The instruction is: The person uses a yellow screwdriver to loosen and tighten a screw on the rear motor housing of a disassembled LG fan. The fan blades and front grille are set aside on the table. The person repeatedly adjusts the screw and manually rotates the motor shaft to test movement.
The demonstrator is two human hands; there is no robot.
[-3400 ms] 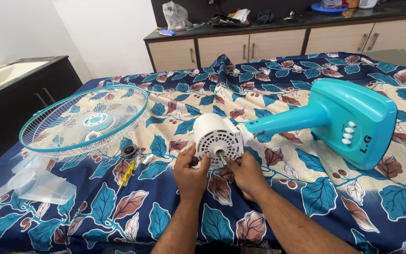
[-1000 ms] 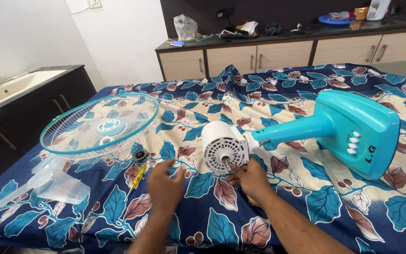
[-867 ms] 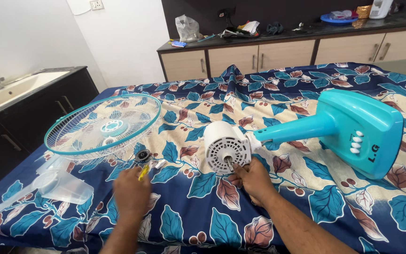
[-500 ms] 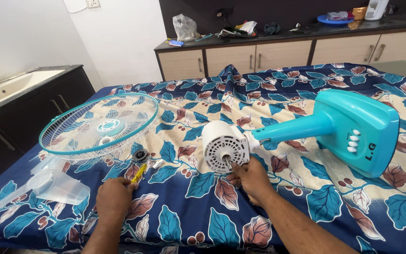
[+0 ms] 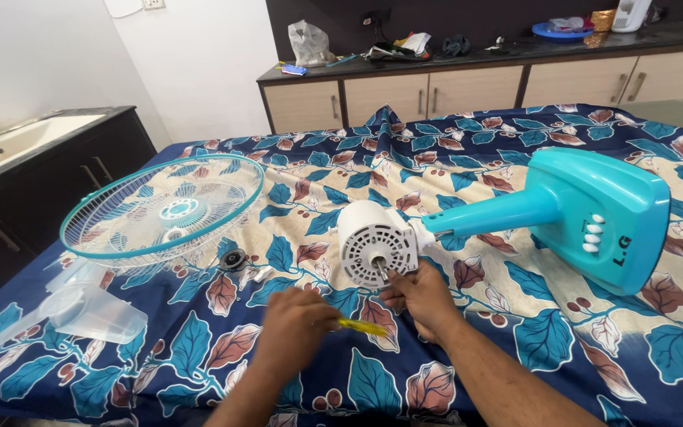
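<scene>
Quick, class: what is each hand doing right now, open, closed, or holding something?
Left hand: closed on the yellow screwdriver.
Right hand: fingers curled at the front of the white fan motor; a firm grip cannot be told.

One fan guard [image 5: 162,207], one motor [image 5: 375,245], one screwdriver [image 5: 361,326]

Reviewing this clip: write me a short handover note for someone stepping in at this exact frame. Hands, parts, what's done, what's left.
Left hand: closed on a small yellow screwdriver, tip pointing right, just above the bedsheet.
Right hand: fingers at the lower front of the white motor housing, steadying it; its grip looks loose.
Parts: the teal fan stand lies on its side, motor facing the person. The fan guard and clear blades lie off to the left, with a small black nut beside them.
Done: guard, blades and nut are off.
Left: the motor housing is not yet opened.
</scene>
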